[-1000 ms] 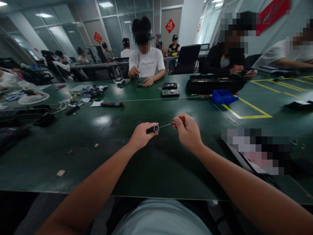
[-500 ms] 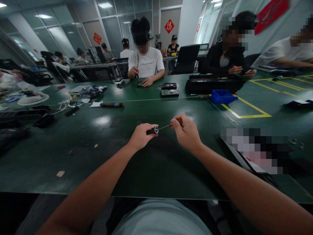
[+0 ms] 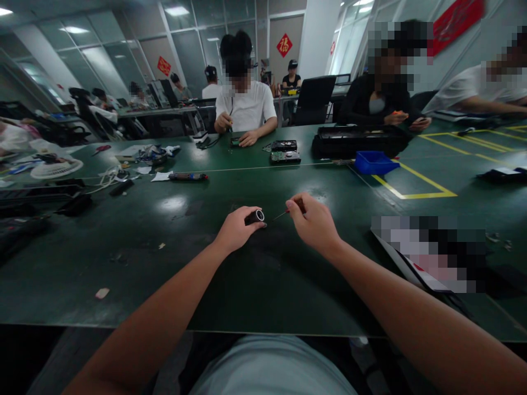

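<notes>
My left hand (image 3: 235, 229) is closed around a short black cylinder (image 3: 252, 217) with a pale ring at its open end, which faces right and toward me. What lies inside the cylinder is too small to make out. In my right hand (image 3: 313, 220) is a screwdriver (image 3: 301, 206) with a reddish-brown handle, gripped between thumb and fingers. Its thin shaft points down and left, and the tip is a short way to the right of the cylinder, apart from it. Both hands are just above the green table (image 3: 263, 291).
A blue bin (image 3: 375, 163) stands beyond my right hand, near a long black housing (image 3: 360, 142). Across the table a person (image 3: 246, 104) handles a small board. A pen-like tool (image 3: 188, 176) lies ahead to the left; a blurred-out stack (image 3: 428, 255) lies at right.
The screwdriver tip has come away from the cylinder's end and now points lower. The cylinder has tilted up slightly in my left hand.
</notes>
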`<state>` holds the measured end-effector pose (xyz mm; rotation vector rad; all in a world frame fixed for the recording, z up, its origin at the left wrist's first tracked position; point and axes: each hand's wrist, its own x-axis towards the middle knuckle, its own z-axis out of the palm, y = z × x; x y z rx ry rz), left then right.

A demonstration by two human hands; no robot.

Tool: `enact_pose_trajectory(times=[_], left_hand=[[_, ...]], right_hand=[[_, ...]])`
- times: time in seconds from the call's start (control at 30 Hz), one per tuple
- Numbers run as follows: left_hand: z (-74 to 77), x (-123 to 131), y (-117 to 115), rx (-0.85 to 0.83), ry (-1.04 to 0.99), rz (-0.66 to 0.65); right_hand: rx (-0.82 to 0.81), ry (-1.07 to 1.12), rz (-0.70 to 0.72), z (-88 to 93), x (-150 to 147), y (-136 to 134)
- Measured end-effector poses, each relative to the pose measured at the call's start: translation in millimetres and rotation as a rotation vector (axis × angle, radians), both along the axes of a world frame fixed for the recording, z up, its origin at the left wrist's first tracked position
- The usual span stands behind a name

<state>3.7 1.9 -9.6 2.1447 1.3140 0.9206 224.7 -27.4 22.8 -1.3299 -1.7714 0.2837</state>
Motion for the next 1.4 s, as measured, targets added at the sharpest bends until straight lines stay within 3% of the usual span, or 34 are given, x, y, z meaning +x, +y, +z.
enact_pose_trajectory(times=[0.23, 0.33, 0.5, 0.67, 0.93, 1.07, 1.2, 1.4], left_hand=[[-3.6, 0.9, 9.2, -0.195, -0.354, 0.061], [0.2, 1.3, 8.9, -0.261, -0.369, 0.111], [16.9, 4.9, 0.5, -0.193, -0.097, 0.107], [26.9, 10.3, -0.5, -0.159, 0.118, 0.018], [20.6, 17.9, 9.3, -0.052, 0.641, -0.120], [16.1, 20.5, 12.5, -0.047, 0.733, -0.143], [16.5, 14.5, 16.1, -0.079, 0.634, -0.120], [21.1, -20.0, 32.4, -0.123, 0.111, 0.022]], right_hand=[[-0.002, -0.072, 0.025, 3.1, -0.2, 0.1], [0.056, -0.212, -0.017, 5.0, 0.1, -0.3], [0.073, -0.338, -0.032, 8.3, -0.3, -2.8], [-0.055, -0.373, -0.016, 8.4, -1.6, -0.9], [-0.079, -0.358, 0.000, 7.4, -2.8, -1.7], [-0.069, -0.356, 0.003, 5.3, -1.8, -1.4], [-0.066, -0.340, 0.011, 4.7, -1.1, -1.0], [-0.080, -0.333, 0.007, 6.1, -1.1, -1.1]])
